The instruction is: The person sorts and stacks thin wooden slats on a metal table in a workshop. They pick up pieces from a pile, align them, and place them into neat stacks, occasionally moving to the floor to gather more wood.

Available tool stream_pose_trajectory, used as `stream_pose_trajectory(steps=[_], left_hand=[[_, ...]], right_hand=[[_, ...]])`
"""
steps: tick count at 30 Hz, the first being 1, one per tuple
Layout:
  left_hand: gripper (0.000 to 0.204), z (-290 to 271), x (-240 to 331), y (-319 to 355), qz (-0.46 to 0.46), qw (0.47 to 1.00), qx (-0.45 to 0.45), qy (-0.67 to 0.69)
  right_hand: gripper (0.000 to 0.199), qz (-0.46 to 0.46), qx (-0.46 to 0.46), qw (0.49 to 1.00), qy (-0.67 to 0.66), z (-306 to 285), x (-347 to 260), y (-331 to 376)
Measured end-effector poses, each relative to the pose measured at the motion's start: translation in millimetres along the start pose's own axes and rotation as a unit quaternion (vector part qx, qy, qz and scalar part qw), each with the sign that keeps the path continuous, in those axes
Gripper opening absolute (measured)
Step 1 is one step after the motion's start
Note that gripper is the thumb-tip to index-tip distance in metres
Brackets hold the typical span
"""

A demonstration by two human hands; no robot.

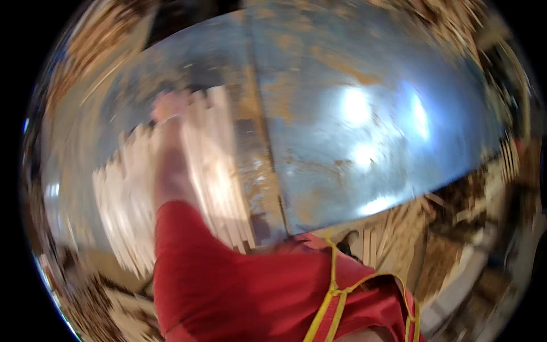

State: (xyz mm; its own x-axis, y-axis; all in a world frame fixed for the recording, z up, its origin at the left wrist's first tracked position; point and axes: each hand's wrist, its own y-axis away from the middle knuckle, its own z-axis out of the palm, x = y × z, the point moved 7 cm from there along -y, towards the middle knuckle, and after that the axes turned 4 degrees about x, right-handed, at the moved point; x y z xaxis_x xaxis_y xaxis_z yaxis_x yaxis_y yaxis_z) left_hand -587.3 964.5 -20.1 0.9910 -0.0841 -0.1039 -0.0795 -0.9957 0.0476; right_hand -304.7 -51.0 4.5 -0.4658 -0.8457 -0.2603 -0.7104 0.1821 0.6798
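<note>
My left hand (pixel 171 106) reaches out over the far ends of a row of pale wooden strips (pixel 213 148). The forearm lies across the row and comes out of a red sleeve. Motion smears the fingers, so I cannot make out whether they grip a strip or only touch the ends. Side by side, the strips cover the left part of a blue-grey metal tabletop (pixel 319 131), their ends uneven. No right hand can be made out.
Sawdust streaks the metal surface, and a dark seam (pixel 263 125) runs across it. Yellow cords (pixel 336 292) hang over my red clothing. Blurred piles of wood pieces (pixel 111 40) lie beyond the far left edge. More scrap wood (pixel 393 239) lies past the near right edge.
</note>
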Motion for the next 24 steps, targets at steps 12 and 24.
stream_pose_trajectory(steps=[12, 24], left_hand=[[0.072, 6.6, -121.0, 113.9, 0.011, 0.913, -0.054, 0.404], [0.066, -49.9, -120.8, 217.6, 0.187, 0.973, 0.136, 0.011]], right_hand=[[0.077, 0.046, -0.047, 0.995, 0.073, 117.0, 52.0, 75.5], [0.067, 0.006, -0.041, 0.999, -0.032, 159.2, 138.1, 51.1]])
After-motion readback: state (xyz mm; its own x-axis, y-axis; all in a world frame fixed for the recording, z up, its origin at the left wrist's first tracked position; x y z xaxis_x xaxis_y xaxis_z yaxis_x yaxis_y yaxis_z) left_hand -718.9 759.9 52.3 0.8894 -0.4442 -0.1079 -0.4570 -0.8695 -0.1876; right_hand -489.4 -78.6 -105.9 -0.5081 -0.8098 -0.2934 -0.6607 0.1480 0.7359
